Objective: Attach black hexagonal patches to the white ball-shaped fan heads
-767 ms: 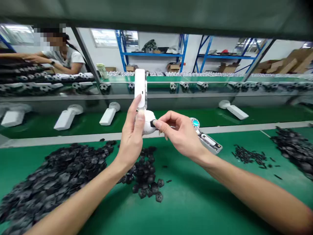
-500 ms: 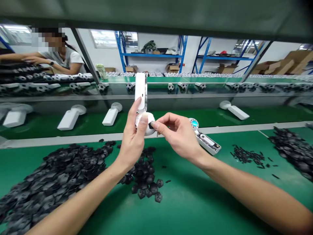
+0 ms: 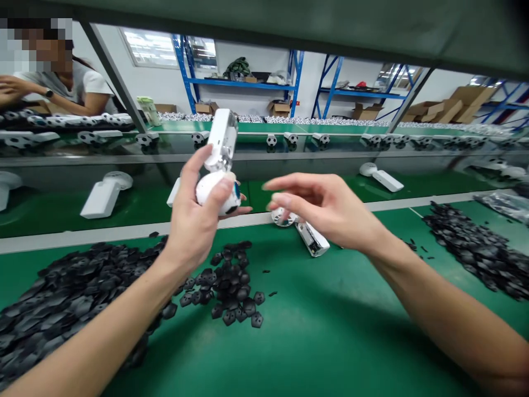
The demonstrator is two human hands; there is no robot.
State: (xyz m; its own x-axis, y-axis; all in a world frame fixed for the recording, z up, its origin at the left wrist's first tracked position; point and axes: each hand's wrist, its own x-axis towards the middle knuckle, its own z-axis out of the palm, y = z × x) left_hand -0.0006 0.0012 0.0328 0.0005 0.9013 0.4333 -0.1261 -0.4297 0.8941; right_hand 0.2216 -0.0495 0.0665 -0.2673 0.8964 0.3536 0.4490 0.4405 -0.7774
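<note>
Holding the white gadget [image 3: 220,135] by its ball [image 3: 206,192], the left hand [image 3: 192,220] is keeping a closed grip, with the thumb pressing the near side and fingers reaching behind. The gadget is hanging clear of the counter [image 3: 306,331], appearing in line with its far edge, its handle pointing up and leaning slightly right. The right hand [image 3: 326,212] is hovering apart from it, its grip loosely parted, the fingers half curling and nothing showing between them.

As for progress, at least one black patch [image 3: 231,208] is apparently sitting in the ball's lower right, while the shell facing the camera is showing mostly white. Whether more patches are filling the hidden side, I cannot tell. Plenty of loose pieces are lying unused, so much is probably remaining beyond this one gadget.

Near the counter's far edge, a second gadget [image 3: 313,241] is lying with its insides exposed; the right hand is partly covering it. A small cluster of black pieces [image 3: 233,286] is spreading before the left hand, and a large black heap [image 3: 82,292] is filling the counter's left side, with the left forearm crossing it. Another dark heap [image 3: 475,251] is stretching toward the far right corner, near a clear plastic bag [image 3: 504,205]. Past the far edge, white gadgets [image 3: 101,197] are lying on a green belt [image 3: 149,207], and a co-worker [image 3: 88,91] is sitting beyond.
</note>
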